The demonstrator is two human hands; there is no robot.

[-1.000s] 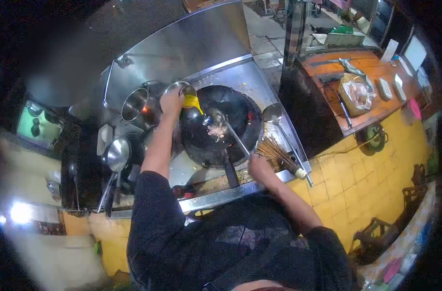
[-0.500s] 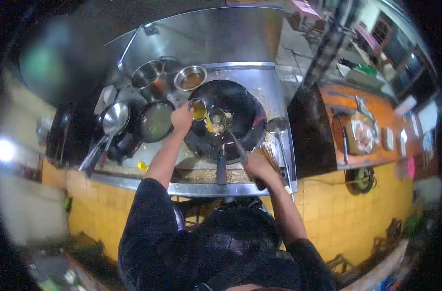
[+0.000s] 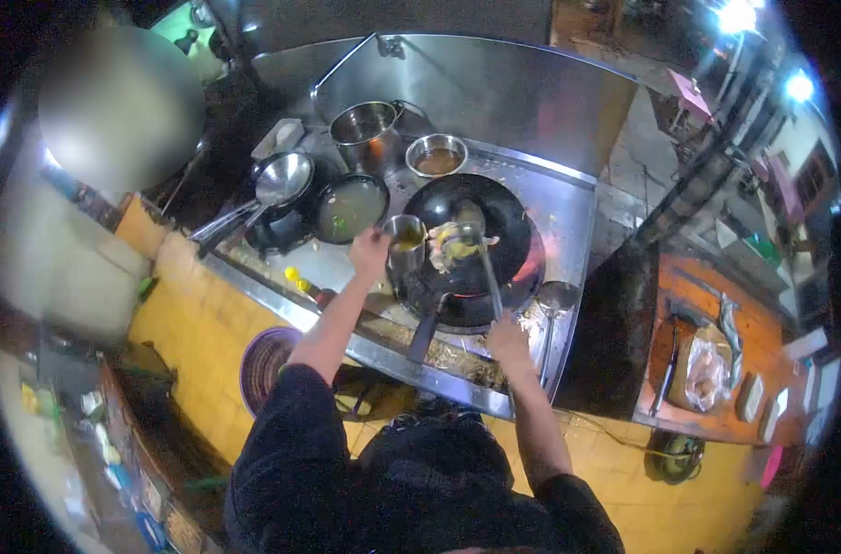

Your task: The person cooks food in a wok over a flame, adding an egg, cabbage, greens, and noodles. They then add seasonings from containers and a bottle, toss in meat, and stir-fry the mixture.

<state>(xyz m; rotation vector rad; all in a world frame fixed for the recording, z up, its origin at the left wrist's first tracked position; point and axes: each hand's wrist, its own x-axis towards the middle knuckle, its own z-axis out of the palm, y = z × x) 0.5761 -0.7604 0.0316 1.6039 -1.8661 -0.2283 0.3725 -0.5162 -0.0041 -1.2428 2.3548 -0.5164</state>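
My left hand (image 3: 370,252) is closed on a metal mug (image 3: 406,226) with yellow liquid inside, held over the left rim of a black wok (image 3: 513,226). My right hand (image 3: 511,343) grips the handle of a ladle (image 3: 492,286). The ladle's round head lies among pale, yellowish pieces of food (image 3: 442,254) in the wok. The wok's dark handle (image 3: 424,338) points toward me between my forearms. An orange glow shows at the wok's right side.
Left of the wok sit a dark pan of cloudy liquid (image 3: 351,210) and a strainer-like metal scoop (image 3: 284,179). Behind stand a steel pot (image 3: 363,129) and a bowl of brown liquid (image 3: 436,157). Another ladle (image 3: 555,300) lies right. An orange table (image 3: 684,305) holds a plastic bag (image 3: 707,374).
My view has turned, so the stove appears slanted. The ladle has shifted within the wok, and the food looks more spread out. Both hands keep their holds.
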